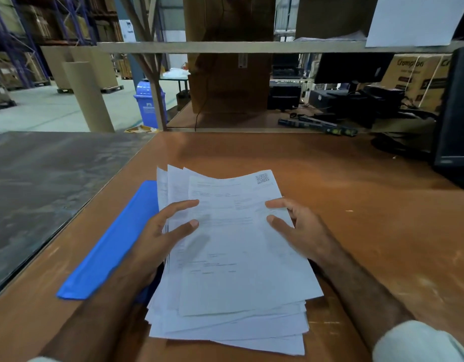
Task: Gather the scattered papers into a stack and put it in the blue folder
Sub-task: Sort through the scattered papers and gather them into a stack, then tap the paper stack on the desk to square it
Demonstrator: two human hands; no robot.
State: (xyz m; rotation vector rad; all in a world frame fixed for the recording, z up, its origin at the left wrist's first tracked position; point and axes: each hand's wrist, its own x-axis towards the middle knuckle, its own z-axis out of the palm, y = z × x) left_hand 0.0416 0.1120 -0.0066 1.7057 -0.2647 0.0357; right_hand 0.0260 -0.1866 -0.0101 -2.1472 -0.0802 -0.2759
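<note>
One loose stack of white printed paper sheets (233,270), count of sheets not readable, at least six staggered edges showing; corners fanned at both the far and near ends. Top sheet carries one QR code at its far right corner. Long axis of the stack runs from the near edge of the bench away toward the shelf, far end tipped slightly left.

One flat blue plastic folder (108,246), lying on the orange-brown wooden bench (356,205), just left of the stack and partly beneath its left edge. Long axis diagonal, near end to the left, far end toward the right.

Two hands. Left hand (163,231) grips the stack's left edge, thumb and forefinger laid on top of the sheets, remaining fingers hidden under the paper. Right hand (298,228) grips the right edge, thumb and forefinger on top, the rest behind the sheets. The stack lies between the two hands, its far part lifted and bowed, its near part low over the bench; whether it touches the surface cannot be told.

One pale sleeve cuff (419,343) on the right forearm.

Background: one blue plastic bin (148,103), one tall brown cardboard tube (88,97), one dark monitor (454,111) at the right edge, one white sheet (416,19) hanging from the shelf.
</note>
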